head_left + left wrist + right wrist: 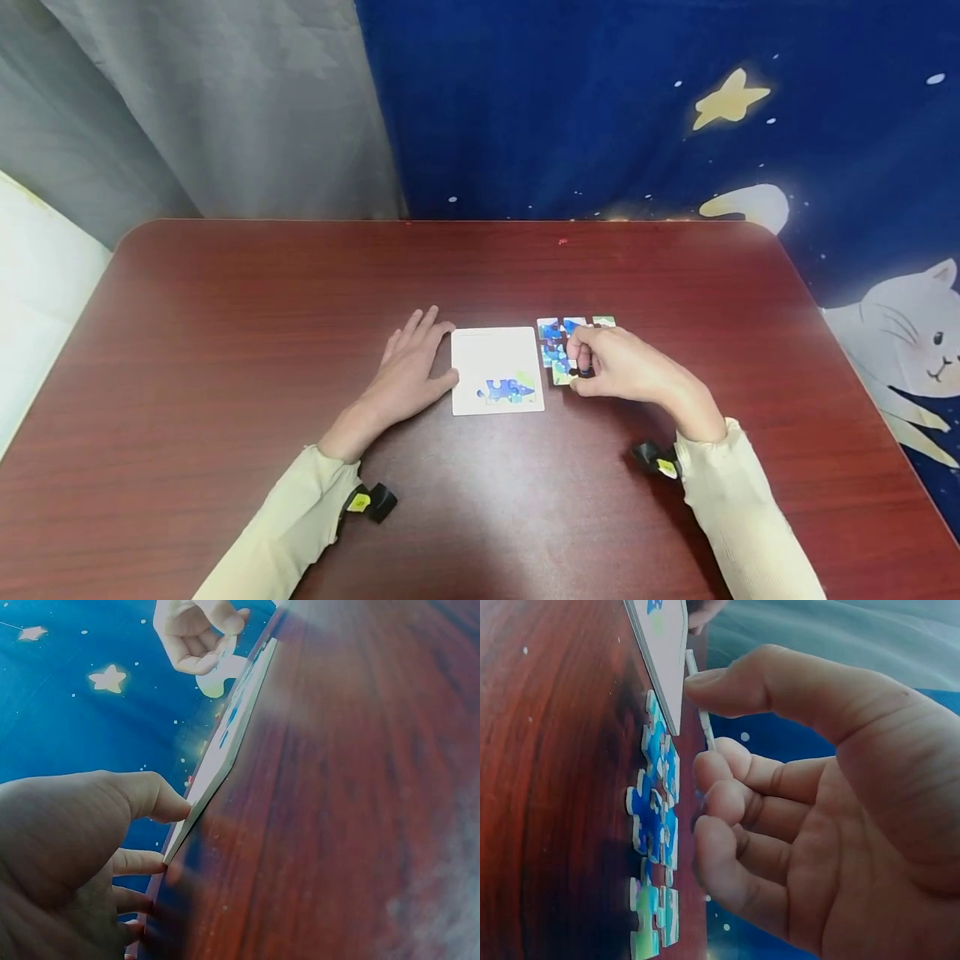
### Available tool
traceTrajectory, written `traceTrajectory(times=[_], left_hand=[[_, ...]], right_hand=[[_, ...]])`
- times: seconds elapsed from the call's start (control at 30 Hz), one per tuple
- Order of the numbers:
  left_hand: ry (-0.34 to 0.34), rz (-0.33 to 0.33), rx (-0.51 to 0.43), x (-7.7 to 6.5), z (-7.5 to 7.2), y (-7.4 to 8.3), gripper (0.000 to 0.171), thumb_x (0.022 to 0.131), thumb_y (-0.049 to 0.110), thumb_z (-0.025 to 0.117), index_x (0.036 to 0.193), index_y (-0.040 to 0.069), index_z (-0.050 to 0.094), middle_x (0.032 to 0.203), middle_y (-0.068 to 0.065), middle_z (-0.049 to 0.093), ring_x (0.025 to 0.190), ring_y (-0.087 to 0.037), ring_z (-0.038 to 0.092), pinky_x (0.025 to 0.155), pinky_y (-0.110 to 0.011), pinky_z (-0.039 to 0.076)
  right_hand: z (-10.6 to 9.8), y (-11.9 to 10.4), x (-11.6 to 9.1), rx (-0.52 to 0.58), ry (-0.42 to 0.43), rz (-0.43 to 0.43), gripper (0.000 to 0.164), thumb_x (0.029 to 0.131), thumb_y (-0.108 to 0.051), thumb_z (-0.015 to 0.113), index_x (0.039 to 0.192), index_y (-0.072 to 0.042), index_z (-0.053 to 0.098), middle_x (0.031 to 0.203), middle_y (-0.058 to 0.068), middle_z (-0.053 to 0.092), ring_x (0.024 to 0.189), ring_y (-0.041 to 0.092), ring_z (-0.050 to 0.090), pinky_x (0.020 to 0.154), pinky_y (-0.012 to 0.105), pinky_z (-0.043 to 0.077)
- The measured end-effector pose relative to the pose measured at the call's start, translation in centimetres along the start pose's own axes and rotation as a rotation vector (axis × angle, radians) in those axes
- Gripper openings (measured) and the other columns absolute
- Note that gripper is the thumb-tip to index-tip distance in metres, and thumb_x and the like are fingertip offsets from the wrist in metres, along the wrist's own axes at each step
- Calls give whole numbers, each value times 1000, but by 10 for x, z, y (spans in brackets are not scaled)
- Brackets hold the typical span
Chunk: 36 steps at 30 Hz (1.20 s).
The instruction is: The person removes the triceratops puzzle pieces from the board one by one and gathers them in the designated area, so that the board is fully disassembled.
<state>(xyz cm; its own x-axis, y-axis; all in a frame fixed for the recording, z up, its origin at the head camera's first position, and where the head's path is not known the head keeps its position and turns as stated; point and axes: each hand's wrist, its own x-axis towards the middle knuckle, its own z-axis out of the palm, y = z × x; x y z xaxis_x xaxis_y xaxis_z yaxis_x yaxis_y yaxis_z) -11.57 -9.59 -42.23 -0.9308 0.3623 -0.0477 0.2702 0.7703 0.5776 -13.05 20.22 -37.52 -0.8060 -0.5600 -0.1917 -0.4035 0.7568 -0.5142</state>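
Observation:
A square white puzzle board [487, 354] lies on the table, with joined blue and green jigsaw pieces [510, 390] at its lower right. My left hand [408, 367] lies along the board's left side, fingers extended; its thumb [161, 796] and index fingertip touch the edge. To the right of the board, my right hand [622, 367] pinches a jigsaw piece [707, 729] between thumb and fingers, raised above the table. In the right wrist view that piece appears edge-on, so its picture is hidden. Several loose pieces [651, 814] lie below this hand, partly covered by it in the head view.
The reddish-brown wooden table [262, 308] extends around the work. A grey curtain [247, 108] and a dark blue star-patterned cloth [562, 108] hang behind it. Black devices with yellow labels are strapped at both wrists, over cream sleeves.

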Motion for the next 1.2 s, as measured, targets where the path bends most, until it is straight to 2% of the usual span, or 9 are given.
traceTrajectory(times=[0.2, 0.63, 0.93, 1.2], left_hand=[[1, -2, -8, 0, -1, -1, 57, 83, 26, 58, 136, 10, 42, 152, -15, 18, 140, -30, 6, 108, -54, 7], [5, 9, -9, -1, -1, 1, 58, 82, 25, 59, 135, 8, 42, 151, -18, 18, 140, -32, 7, 107, -56, 7], [-2, 12, -10, 0, -2, 3, 58, 83, 25, 59, 136, 8, 41, 152, -18, 17, 140, -32, 7, 107, -55, 7], [1, 13, -3, 0, -1, 1, 59, 82, 25, 59, 136, 8, 41, 152, -18, 17, 139, -33, 8, 107, -56, 7]], right_hand=[[3, -2, -1, -32, -31, -19, 24, 71, -11, 74, 85, -9, 55, 67, -4, 50, 60, 9, 44, 60, 27, 40], [10, -4, 1, -57, -97, 23, 26, 73, -15, 76, 89, -9, 56, 61, -5, 43, 55, 9, 39, 58, 27, 37], [13, -2, 1, -124, -85, 2, 27, 71, -17, 76, 89, -9, 57, 56, -6, 38, 52, 7, 32, 54, 25, 33], [14, -6, 2, -130, -98, 26, 28, 71, -16, 77, 91, -8, 58, 59, -3, 42, 53, 10, 35, 52, 25, 32]])
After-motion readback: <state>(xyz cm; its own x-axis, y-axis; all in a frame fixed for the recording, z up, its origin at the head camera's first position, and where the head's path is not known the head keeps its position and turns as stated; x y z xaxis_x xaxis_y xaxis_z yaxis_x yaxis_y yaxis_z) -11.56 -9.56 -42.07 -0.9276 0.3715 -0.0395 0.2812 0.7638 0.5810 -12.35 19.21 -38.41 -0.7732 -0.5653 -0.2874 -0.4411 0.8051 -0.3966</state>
